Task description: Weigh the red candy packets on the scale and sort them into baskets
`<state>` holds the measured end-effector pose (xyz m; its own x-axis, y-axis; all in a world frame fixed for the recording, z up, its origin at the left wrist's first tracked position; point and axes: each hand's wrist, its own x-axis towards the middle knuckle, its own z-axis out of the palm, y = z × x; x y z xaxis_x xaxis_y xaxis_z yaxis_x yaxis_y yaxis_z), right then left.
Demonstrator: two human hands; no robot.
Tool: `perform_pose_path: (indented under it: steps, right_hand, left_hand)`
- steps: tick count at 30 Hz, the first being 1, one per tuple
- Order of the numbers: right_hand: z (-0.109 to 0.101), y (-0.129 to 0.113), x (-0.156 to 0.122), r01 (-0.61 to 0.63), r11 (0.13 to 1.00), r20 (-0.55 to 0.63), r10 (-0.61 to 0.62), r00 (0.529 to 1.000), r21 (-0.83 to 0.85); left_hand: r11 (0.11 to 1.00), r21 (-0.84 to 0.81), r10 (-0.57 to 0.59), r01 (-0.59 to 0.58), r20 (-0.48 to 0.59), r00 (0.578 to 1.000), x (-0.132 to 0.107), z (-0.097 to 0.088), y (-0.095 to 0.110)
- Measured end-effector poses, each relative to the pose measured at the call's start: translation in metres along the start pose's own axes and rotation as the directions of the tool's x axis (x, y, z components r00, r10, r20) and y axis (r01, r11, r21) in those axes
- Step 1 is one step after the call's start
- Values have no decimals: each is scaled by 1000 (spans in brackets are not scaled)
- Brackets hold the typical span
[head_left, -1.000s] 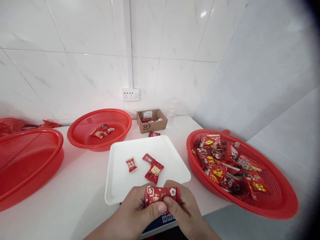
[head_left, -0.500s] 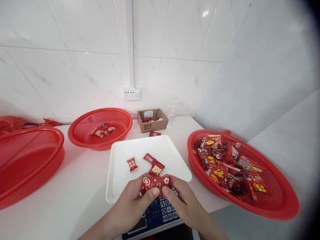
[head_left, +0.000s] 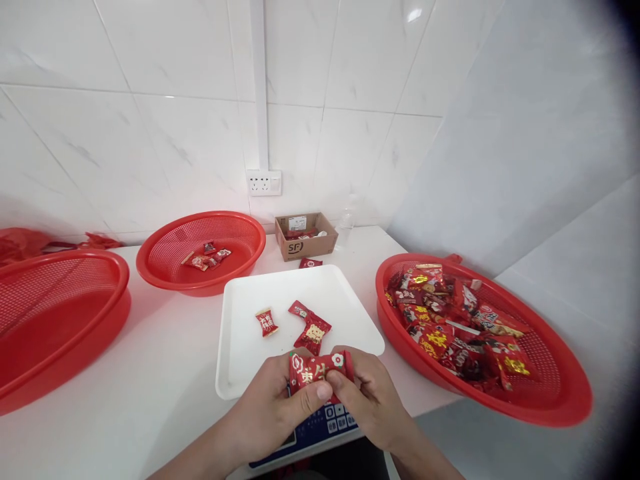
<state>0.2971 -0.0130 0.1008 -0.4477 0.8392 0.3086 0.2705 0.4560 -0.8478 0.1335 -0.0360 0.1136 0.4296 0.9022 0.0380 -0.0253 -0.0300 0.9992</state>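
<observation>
L hand (head_left: 273, 399) & R hand (head_left: 374, 395): fingers of both clamped on shiny red packet w/ white flowers & gold lettering (head_left: 311, 368), held at near edge of rectangular white plastic tray (head_left: 347, 303), above blue keypad panel w/ white keys (head_left: 314, 435). On tray: small red packet w/ gold ends (head_left: 267, 322), L side; two dark-red packets (head_left: 314, 331), touching, approx. centre. R of tray: round red plastic basket (head_left: 553, 380), heaped w/ red packets. Behind tray: open brown cardboard box w/ "SF" print (head_left: 313, 250).
</observation>
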Motion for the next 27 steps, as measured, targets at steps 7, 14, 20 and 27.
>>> perform_pose_path:
  steps: [7,14,20,27]
  right_hand:
    - [6,1,0,-80,978,37,74,997,193]
    - [9,5,2,-132,984,-34,137,990,117]
    - [18,7,0,-133,969,-41,144,989,208]
    - [25,4,-4,-108,958,-34,121,992,264]
  left_hand:
    - [994,112,6,15,-185,983,1,-6,-1]
    - [999,14,-34,39,-257,966,4,-16,-4]
    - [962,-270,-33,-39,-257,966,5,-6,-17]
    - [987,-159,-12,-32,-271,963,-2,-3,-20]
